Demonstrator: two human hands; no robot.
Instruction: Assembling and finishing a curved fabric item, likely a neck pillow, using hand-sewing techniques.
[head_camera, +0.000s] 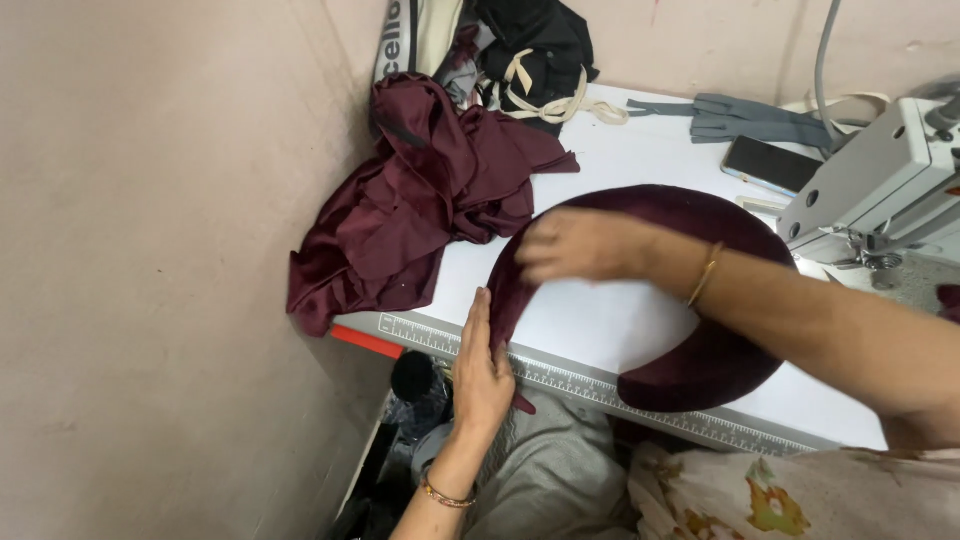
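A dark maroon padded crescent-shaped cushion (700, 365) lies curved on the white table (600, 320). My right hand (580, 245) reaches across and rests flat on the cushion's upper left part, slightly blurred. My left hand (482, 365) presses flat with fingers together against the cushion's left end at the table's front edge. Both wrists wear thin gold bangles.
A crumpled maroon cloth (420, 200) is heaped at the table's left corner. Behind it lie a black garment with cream straps (535, 60) and grey cloth pieces (740, 118). A phone (772, 165) lies by the sewing machine (880, 190) at right. A ruler strip (560, 375) lines the front edge.
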